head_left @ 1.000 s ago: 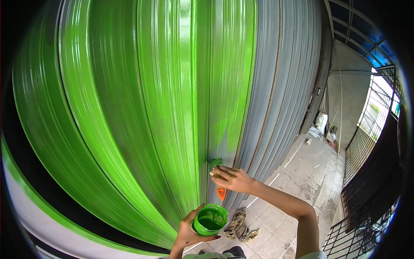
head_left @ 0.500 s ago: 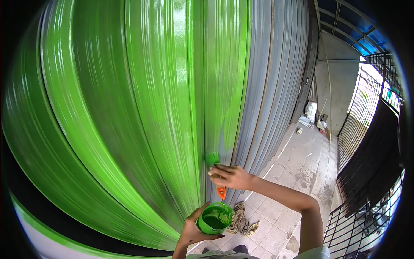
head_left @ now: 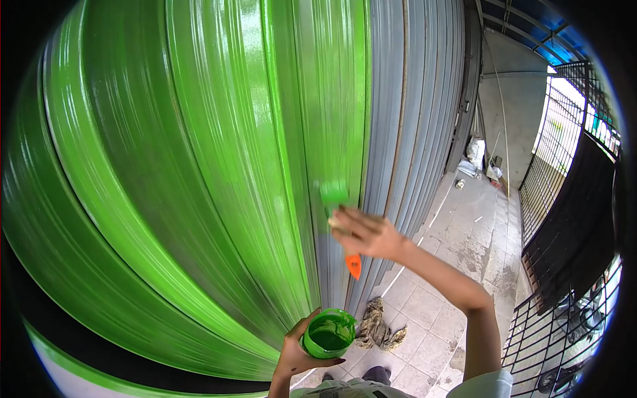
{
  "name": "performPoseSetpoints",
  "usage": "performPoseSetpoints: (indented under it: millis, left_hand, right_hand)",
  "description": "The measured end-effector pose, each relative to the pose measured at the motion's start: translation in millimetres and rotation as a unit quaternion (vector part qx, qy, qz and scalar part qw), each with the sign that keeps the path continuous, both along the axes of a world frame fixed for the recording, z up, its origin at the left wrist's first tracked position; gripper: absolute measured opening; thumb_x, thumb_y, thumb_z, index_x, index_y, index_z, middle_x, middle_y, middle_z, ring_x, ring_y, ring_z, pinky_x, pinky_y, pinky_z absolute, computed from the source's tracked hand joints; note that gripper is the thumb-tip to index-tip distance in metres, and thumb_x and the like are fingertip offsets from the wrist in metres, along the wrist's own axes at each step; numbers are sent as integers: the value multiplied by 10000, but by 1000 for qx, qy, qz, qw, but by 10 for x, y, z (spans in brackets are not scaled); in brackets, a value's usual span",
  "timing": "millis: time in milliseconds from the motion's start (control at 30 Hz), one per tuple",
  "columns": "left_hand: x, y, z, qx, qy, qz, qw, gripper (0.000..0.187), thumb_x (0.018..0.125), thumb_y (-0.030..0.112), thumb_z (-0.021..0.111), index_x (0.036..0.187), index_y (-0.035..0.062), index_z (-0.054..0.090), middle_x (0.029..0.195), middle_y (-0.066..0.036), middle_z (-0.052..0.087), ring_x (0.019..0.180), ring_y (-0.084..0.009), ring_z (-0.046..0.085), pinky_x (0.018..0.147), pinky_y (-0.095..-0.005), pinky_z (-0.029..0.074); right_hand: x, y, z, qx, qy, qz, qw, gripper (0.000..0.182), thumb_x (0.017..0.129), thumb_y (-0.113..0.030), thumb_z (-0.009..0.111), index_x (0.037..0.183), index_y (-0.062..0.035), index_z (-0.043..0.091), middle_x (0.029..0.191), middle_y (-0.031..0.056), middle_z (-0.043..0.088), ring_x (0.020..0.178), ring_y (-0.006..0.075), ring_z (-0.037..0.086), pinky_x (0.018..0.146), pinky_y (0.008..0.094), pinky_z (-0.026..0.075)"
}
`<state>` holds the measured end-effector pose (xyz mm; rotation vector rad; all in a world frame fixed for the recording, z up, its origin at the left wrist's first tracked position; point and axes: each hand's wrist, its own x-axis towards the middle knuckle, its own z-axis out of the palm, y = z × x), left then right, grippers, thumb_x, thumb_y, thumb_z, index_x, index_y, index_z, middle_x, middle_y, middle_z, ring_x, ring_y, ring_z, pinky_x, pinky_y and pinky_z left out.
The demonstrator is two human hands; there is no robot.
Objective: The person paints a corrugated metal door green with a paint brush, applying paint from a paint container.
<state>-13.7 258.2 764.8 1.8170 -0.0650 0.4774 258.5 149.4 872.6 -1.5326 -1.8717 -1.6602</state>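
My right hand (head_left: 365, 233) grips a paintbrush (head_left: 353, 266) with an orange handle end. Its green bristles, blurred by motion, press on the corrugated metal panel (head_left: 232, 146), which carries wet-looking green paint on the left and middle. Bare grey metal (head_left: 424, 86) shows to the right and below the brush. Down at the bottom centre, my left hand (head_left: 298, 351) holds a round tub (head_left: 330, 333) from its left side and underneath. Green paint lies inside the tub and coats its walls.
A crumpled, dirty cloth (head_left: 378, 326) lies on the tiled floor (head_left: 424, 308) right of the tub. White bags (head_left: 475, 152) and small debris sit by the far wall. A black metal grille (head_left: 541, 345) stands along the right. My feet show at the bottom.
My right hand and the brush have moved up the panel, and green now covers the grey patch that was above the brush. The view has shifted slightly; my left hand still holds the tub.
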Motion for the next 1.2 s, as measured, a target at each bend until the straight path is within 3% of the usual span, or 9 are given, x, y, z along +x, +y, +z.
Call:
performPoseSetpoints:
  millis: [200,367,500,600,733,833,900,1067,1200]
  left_hand:
    - [7,30,-56,2,14,-8,1000,1036,474,263,948,1343,-38,470,1179,-162,628,1096,-241,623,965,-360,483]
    - [6,13,-21,-3,19,-13,1000,1041,473,253,950,1349,-34,466,1190,-152,625,1104,-236,618,973,-364,478]
    - [38,-20,-14,-39,35,-8,999,1076,431,211,949,1354,-44,458,1158,-112,647,1077,-183,614,988,-341,460]
    - [30,-31,0,-31,20,-7,999,1073,436,212,947,1356,-45,456,1152,-109,650,1076,-182,616,986,-342,462]
    - [0,9,-10,-29,27,-15,999,1049,477,239,951,1350,-60,452,1196,-150,621,1112,-221,606,984,-358,465]
    - [-16,20,-15,-12,25,-7,1000,1052,477,244,951,1350,-63,450,1187,-148,625,1105,-220,608,984,-354,462]
    - [-31,13,-4,-37,23,-8,999,1055,475,251,951,1351,-60,451,1181,-147,627,1100,-219,610,985,-353,461]
    - [-49,35,-18,-24,28,-13,999,1064,469,258,952,1354,-56,451,1180,-143,627,1100,-213,609,987,-350,458]
    - [-35,32,18,-23,35,-13,999,1067,466,255,953,1354,-55,451,1181,-141,627,1102,-212,609,987,-351,459]
  right_hand:
    - [-80,-235,-739,-227,141,33,963,194,799,-80,660,978,-101,590,1064,117,677,874,230,706,531,262,615]
    - [10,-142,695,-20,85,42,995,220,767,-60,670,976,-97,614,1034,97,696,881,234,706,545,283,607]
    - [-52,-174,1034,74,65,46,994,208,770,-69,674,972,-106,637,1050,113,690,900,247,702,550,278,612]
    - [61,-104,252,31,13,-25,999,221,760,-67,677,972,-113,634,1078,117,678,930,251,696,576,262,613]
    - [-61,-173,-636,-47,98,-8,994,215,747,-55,672,938,-129,605,1091,108,667,956,240,689,559,253,603]
    - [-169,-268,-944,-212,199,4,957,235,744,-54,662,952,-129,582,1090,97,669,904,229,697,524,264,592]
    - [-97,-259,-875,-184,143,-12,972,235,746,-53,653,952,-118,563,1044,87,685,845,223,705,519,278,586]
    - [-63,-216,527,28,86,25,996,162,790,-81,655,947,-103,621,1001,96,699,866,239,707,540,273,606]
    - [-62,-220,476,45,72,11,996,162,792,-101,661,951,-103,634,1041,83,686,913,245,697,540,257,608]
